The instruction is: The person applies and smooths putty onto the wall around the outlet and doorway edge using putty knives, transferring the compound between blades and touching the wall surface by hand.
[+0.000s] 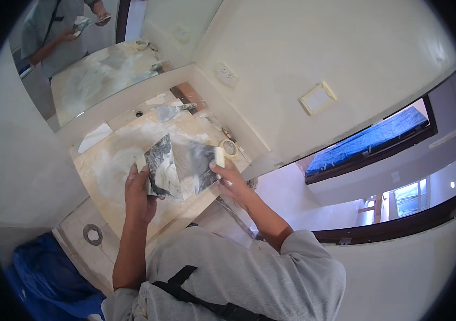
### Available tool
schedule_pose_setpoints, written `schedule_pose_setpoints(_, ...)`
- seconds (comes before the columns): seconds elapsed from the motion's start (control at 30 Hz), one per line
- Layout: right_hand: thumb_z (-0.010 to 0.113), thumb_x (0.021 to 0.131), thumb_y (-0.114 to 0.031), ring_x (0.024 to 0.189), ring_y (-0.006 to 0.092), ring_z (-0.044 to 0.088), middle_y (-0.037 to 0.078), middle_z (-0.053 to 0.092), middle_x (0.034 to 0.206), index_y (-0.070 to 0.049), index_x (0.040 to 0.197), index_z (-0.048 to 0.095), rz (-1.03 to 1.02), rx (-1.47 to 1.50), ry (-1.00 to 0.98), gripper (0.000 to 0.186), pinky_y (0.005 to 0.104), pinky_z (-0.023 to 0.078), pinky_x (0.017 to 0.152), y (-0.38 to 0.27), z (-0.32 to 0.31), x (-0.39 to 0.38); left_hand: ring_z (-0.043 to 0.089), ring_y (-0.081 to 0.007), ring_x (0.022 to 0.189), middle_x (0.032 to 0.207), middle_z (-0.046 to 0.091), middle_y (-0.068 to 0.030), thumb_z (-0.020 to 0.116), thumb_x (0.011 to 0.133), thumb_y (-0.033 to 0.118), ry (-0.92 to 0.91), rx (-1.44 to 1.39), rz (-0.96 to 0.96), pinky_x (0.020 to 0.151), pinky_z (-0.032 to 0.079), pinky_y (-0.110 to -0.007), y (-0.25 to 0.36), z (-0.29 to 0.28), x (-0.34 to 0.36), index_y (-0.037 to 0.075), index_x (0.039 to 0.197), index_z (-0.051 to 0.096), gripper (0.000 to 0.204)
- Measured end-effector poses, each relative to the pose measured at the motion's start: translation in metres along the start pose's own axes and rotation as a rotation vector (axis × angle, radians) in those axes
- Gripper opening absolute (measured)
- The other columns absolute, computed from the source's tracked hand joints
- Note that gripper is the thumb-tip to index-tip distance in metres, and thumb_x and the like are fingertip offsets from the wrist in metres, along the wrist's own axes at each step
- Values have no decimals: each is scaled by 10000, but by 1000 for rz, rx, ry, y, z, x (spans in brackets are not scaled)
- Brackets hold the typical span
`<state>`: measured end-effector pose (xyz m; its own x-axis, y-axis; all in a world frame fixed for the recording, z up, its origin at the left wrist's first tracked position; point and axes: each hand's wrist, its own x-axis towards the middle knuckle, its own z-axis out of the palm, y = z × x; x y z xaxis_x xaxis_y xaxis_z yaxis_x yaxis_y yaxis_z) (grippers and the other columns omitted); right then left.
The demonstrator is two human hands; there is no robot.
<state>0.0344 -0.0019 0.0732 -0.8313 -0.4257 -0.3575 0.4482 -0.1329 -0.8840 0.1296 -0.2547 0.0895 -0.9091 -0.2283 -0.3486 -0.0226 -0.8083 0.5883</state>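
My left hand (138, 193) is closed round the pale edge of a wide flat putty knife (156, 154). A heap of white putty (167, 176) lies on its dark, smeared metal blade. My right hand (231, 181) grips a second flat scraper (203, 167) by its cream-coloured back, and this blade is blurred by motion. Both tools are above a dusty wooden board (104, 168), their blades angled toward each other with a small gap. I cannot tell whether their lower edges touch.
On the board's far side lie a smeared scraper (170, 112), a brown tile (191, 96), a tape roll (229, 147) and a cutter (228, 134). A mirror (96, 64) stands behind. Taped wall plates (318, 99), a flat grey ring (93, 234) and blue sheeting (51, 273) surround the spot.
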Motion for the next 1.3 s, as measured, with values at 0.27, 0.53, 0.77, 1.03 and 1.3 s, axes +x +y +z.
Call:
schedule_pose_setpoints(0.27,674,835,-26,1042,324,673,101,720,1174,-92,1111,753,-967,-1073,-234,294,433,524,960,-94,14,-36,651,-124,680,970,673,-73,560,990,153,-246,376,-115,461,508,-278,21,-12,27,-100,1533,278,663)
schedule_pose_setpoints(0.53,714,764,-176,1103,255,617,0,645,1284,-312,1222,734,-1216,-1778,-506,478,422,510,968,-116,37,-33,654,-128,792,1047,681,-79,563,988,159,-332,472,-129,591,527,-280,14,-2,42,-48,1427,485,491)
schedule_pose_setpoints(0.77,689,780,-75,1100,285,604,54,661,1253,-172,1296,673,-884,-1351,-635,526,424,487,1003,-97,13,-29,645,-222,1142,1314,625,-147,574,978,141,-165,346,-49,929,518,-320,5,-19,47,-40,1530,383,612)
schedule_pose_setpoints(1.03,629,1032,-231,1160,240,661,83,674,1243,-76,1414,497,-379,324,100,433,445,535,1048,-102,-65,-61,582,-260,1253,1457,545,-154,621,982,234,210,311,-28,924,496,-400,-23,-34,35,36,1609,286,738)
schedule_pose_setpoints(1.3,638,969,-114,985,269,678,78,719,1084,-113,1196,705,-1243,-1346,859,236,382,532,862,-324,-86,-129,590,-267,1229,1435,551,-168,602,996,227,39,183,-60,884,538,-399,-48,-45,27,-6,1599,268,727)
